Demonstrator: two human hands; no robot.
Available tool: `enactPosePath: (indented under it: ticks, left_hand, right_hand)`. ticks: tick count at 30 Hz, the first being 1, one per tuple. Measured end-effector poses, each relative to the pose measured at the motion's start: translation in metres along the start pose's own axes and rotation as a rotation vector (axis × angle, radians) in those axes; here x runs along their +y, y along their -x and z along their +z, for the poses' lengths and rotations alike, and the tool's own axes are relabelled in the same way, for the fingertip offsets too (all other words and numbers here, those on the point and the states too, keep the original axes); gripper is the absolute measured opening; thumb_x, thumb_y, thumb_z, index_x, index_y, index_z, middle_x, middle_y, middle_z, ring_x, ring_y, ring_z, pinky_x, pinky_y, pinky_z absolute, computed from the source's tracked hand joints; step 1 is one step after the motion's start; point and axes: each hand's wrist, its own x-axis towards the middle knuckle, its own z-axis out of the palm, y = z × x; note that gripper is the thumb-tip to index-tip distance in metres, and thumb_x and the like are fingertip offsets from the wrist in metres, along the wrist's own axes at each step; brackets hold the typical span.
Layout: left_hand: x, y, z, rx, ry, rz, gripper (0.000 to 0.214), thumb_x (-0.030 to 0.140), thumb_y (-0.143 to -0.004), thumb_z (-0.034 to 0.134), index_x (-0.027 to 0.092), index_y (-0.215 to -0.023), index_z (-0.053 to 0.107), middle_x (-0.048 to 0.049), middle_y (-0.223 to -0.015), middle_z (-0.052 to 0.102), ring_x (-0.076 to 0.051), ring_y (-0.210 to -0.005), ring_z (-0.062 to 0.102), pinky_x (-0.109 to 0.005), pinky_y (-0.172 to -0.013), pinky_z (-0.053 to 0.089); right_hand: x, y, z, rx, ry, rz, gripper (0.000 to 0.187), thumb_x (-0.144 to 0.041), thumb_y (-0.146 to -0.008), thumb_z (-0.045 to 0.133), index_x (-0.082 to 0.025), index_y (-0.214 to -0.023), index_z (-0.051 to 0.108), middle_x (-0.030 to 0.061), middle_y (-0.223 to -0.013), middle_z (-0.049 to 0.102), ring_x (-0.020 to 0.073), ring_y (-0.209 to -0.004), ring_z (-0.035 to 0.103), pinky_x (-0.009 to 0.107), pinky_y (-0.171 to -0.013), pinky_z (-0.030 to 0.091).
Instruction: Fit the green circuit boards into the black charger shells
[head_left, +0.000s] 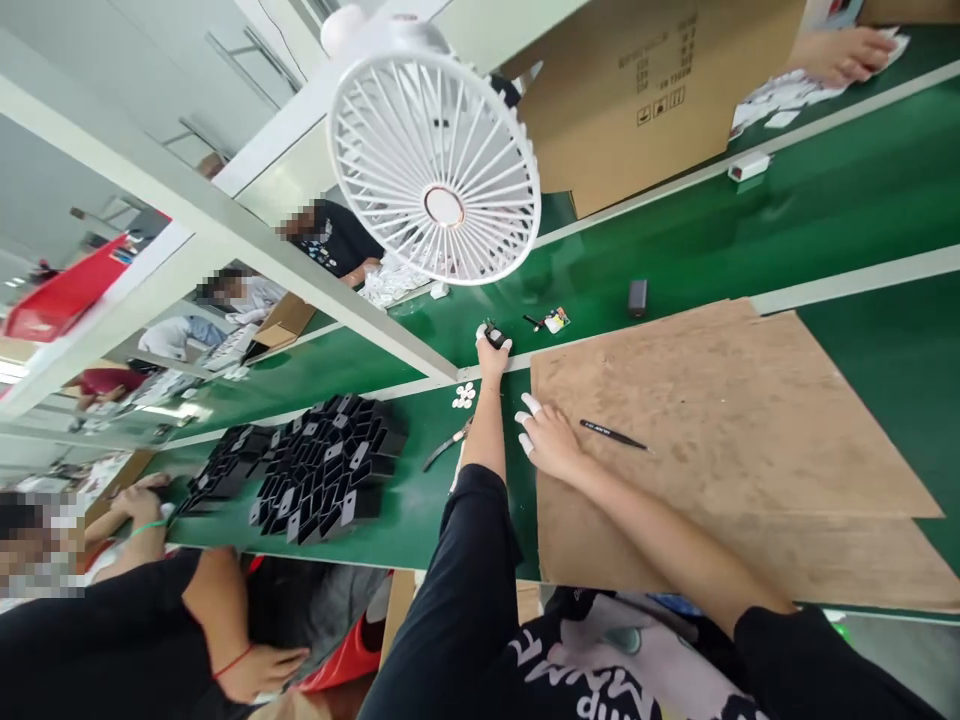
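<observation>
My left hand (493,352) reaches forward to the edge of the green conveyor belt (750,220), fingers closed on a small black part (494,336). White finger cots cover its fingertips. My right hand (545,436) lies on a brown fibreboard mat (720,440) holding nothing, with its cot-covered fingers spread. A black pair of tweezers (611,433) lies on the mat just to the right of that hand. Several small white pieces (464,395) sit on the green table beside my left wrist.
A white fan (435,160) hangs over the belt. A cardboard box (652,90) stands behind it. Black trays (315,465) are heaped at left, with pliers (448,445) nearby. A black block (637,297) and a small tag (555,320) lie on the belt. Co-workers sit at left and beyond.
</observation>
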Motion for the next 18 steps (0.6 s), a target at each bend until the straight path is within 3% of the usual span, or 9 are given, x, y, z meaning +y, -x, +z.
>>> enactPosePath:
  ticks: [3,5,8,10,12,14,18]
  left_hand:
    - [0.013,0.005,0.007,0.057,-0.148,0.006,0.079,0.013,-0.076,0.057,0.017,-0.149,0.027,-0.0191,-0.159,0.026,-0.032,-0.152,0.014,-0.055,-0.122,0.02]
    - [0.029,0.006,0.013,0.006,-0.344,0.175,0.079,0.012,-0.077,0.053,0.021,-0.15,0.027,-0.0136,-0.163,0.019,-0.031,-0.154,0.003,-0.061,-0.122,0.008]
    - [0.055,0.0,0.029,-0.282,-0.634,0.485,0.067,0.006,-0.078,0.047,0.022,-0.143,0.043,-0.0129,-0.155,0.039,-0.032,-0.151,0.02,-0.065,-0.119,-0.007]
    - [0.07,-0.007,0.041,-0.429,-0.681,0.529,0.05,0.003,-0.078,0.045,0.017,-0.124,0.061,-0.0161,-0.134,0.06,-0.032,-0.137,0.043,-0.064,-0.119,-0.008]
    - [0.083,-0.011,0.048,-0.474,-0.67,0.501,0.035,0.004,-0.078,0.045,0.013,-0.104,0.068,-0.0164,-0.109,0.071,-0.031,-0.118,0.058,-0.065,-0.118,0.0]
    - [0.093,-0.01,0.046,-0.476,-0.628,0.478,0.025,0.008,-0.08,0.048,0.012,-0.093,0.068,-0.0154,-0.095,0.072,-0.03,-0.104,0.064,-0.064,-0.115,0.016]
    - [0.107,0.002,0.008,-0.504,-0.467,0.429,0.021,0.025,-0.085,0.048,0.015,-0.074,0.063,-0.0094,-0.076,0.068,-0.024,-0.081,0.064,-0.042,-0.089,0.045]
  right_hand:
    - [-0.001,-0.002,0.001,-0.052,0.076,-0.013,0.037,-0.022,-0.091,0.048,-0.014,-0.124,0.061,0.0162,-0.152,0.042,0.0311,-0.125,0.047,0.048,-0.102,0.038]
    - [-0.001,-0.003,0.004,-0.087,0.104,-0.029,0.033,-0.022,-0.089,0.05,-0.014,-0.119,0.064,0.0163,-0.147,0.048,0.0304,-0.123,0.047,0.048,-0.102,0.038]
    - [0.0,-0.003,0.007,-0.112,0.117,-0.049,0.028,-0.02,-0.089,0.049,-0.014,-0.111,0.067,0.0168,-0.136,0.057,0.0293,-0.121,0.047,0.046,-0.102,0.037]
    - [0.001,-0.002,0.008,-0.103,0.112,-0.046,0.027,-0.019,-0.089,0.048,-0.013,-0.106,0.068,0.0179,-0.124,0.062,0.0296,-0.119,0.048,0.046,-0.1,0.038]
    - [0.001,-0.002,0.008,-0.077,0.095,-0.034,0.026,-0.016,-0.087,0.048,-0.013,-0.102,0.069,0.0183,-0.118,0.064,0.03,-0.118,0.049,0.046,-0.098,0.04]
    - [0.0,-0.001,0.008,-0.031,0.063,-0.025,0.026,-0.012,-0.083,0.05,-0.014,-0.102,0.068,0.0171,-0.126,0.061,0.0293,-0.121,0.047,0.044,-0.097,0.041]
    - [-0.001,-0.003,0.006,0.127,-0.051,0.039,0.033,-0.014,-0.084,0.049,-0.018,-0.114,0.061,0.0128,-0.144,0.048,0.029,-0.129,0.042,0.046,-0.101,0.041]
